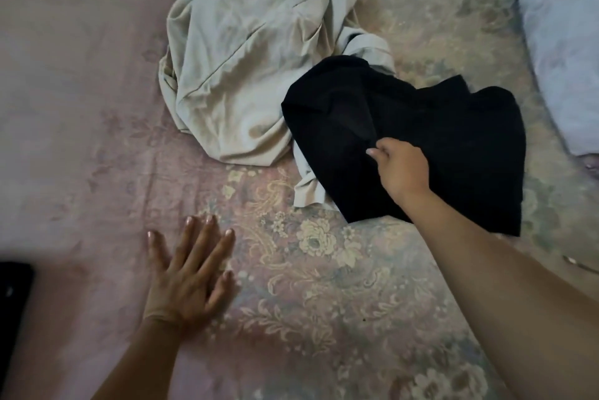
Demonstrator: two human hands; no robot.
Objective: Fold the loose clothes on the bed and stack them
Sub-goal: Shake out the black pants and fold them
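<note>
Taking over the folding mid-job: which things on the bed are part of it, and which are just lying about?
Part of the job:
- black garment, pinched by the right hand
- pale grey-beige garment, crumpled, partly under the black one
- left hand, flat on the floral bedsheet

Lying about:
- pale blue pillow at the right edge
- dark object at the left edge, unidentifiable
</note>
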